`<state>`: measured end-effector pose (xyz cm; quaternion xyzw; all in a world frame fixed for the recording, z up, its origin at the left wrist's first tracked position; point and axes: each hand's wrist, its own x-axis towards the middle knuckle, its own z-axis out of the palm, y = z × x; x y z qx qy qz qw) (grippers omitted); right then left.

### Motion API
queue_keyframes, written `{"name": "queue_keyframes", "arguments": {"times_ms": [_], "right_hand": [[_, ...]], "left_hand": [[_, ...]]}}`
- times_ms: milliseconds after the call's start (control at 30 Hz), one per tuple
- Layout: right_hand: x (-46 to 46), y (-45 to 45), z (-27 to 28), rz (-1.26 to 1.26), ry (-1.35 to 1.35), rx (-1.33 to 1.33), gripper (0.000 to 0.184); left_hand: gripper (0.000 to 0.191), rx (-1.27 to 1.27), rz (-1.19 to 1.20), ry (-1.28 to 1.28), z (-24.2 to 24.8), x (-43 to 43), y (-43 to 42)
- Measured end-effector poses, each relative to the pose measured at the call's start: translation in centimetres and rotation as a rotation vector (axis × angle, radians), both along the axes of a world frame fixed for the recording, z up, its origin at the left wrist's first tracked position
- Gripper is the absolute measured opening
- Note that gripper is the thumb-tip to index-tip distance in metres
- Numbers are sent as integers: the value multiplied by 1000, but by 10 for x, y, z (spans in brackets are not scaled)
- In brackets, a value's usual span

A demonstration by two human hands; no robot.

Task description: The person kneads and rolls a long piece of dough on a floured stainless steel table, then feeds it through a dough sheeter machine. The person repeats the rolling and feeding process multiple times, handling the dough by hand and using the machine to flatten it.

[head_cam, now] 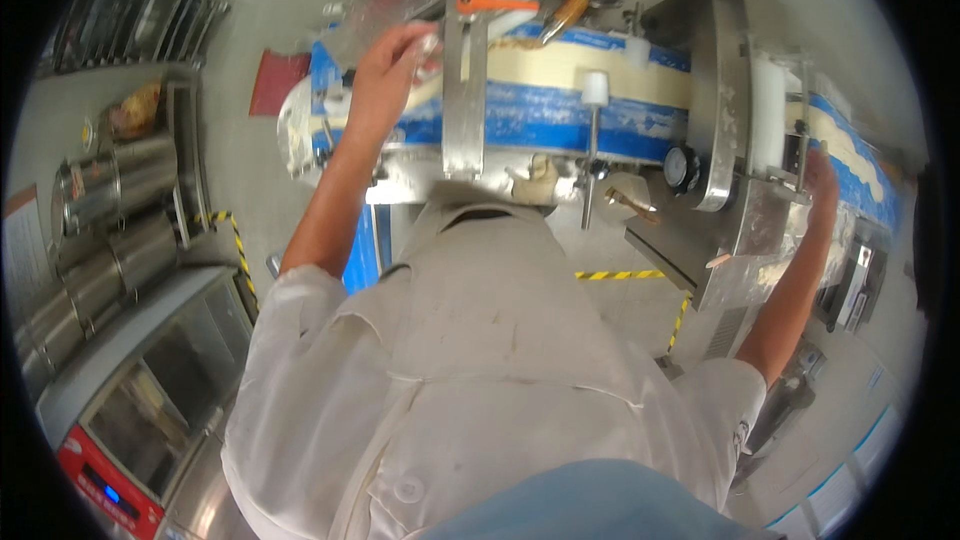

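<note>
A pale dough sheet (585, 64) runs along the blue conveyor belt (540, 124) of a steel dough machine. My left hand (394, 64) is over the belt's left part, beside a slotted steel bracket (463, 139) with an orange clamp lever (499, 4). Its fingers are curled, with something whitish at the tips that is too blurred to name. Far to the right, my right hand (821, 178) is by the white roller (766, 112) and its metal guard. Its fingers are partly hidden there. Beyond it, more dough (851, 154) lies on the belt.
An orange-handled tool (570, 13) lies across the belt's far side. A white-tipped rod (595, 90) and a black-rimmed dial (679, 167) are at the front. Left are steel drums (116, 180) and a glass-door cabinet (161, 390). Striped tape (619, 275) marks the floor.
</note>
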<state>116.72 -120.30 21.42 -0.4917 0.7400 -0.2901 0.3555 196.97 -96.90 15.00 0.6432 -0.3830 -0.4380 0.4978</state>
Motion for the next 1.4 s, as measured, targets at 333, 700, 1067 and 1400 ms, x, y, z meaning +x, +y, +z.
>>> {"name": "queue_keyframes", "arguments": {"times_ms": [333, 700, 1067, 1400], "right_hand": [[104, 79, -4, -9, 477, -392, 51], [142, 90, 6, -143, 593, -369, 41], [110, 76, -11, -102, 541, -435, 49], [127, 85, 7, -102, 597, -378, 48]], "left_hand": [[27, 6, -67, 97, -10, -8, -14], [29, 10, -125, 83, 6, -42, -20], [28, 36, -16, 66, -1, -26, -2], [30, 65, -135, 110, 6, -41, -11]]}}
